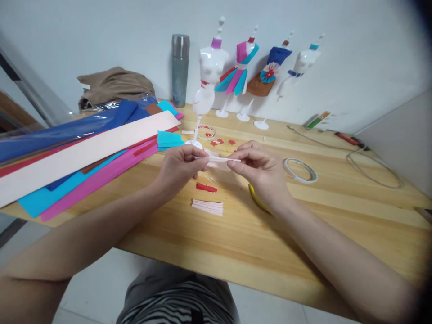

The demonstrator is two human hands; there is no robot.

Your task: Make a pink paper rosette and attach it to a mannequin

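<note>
A pale pink strip of crepe paper [218,159] is stretched level between my two hands above the table. My left hand [180,166] pinches its left end between thumb and fingers. At the other end my right hand [259,168] pinches it the same way. Below the hands lie a small red paper piece [206,187] and a pleated pale pink paper piece [207,207]. Something yellow and curved [257,198], perhaps a tool's handle, is partly hidden under my right hand. Behind the hands are several red paper flowers [219,141].
Long coloured crepe paper sheets [84,157] cover the left side, with a brown cloth [116,85] behind. A thermos [180,69] and several small white mannequins, one bare-bodied [211,63], stand along the wall. A roll of tape [300,171] and a cable [371,177] lie right.
</note>
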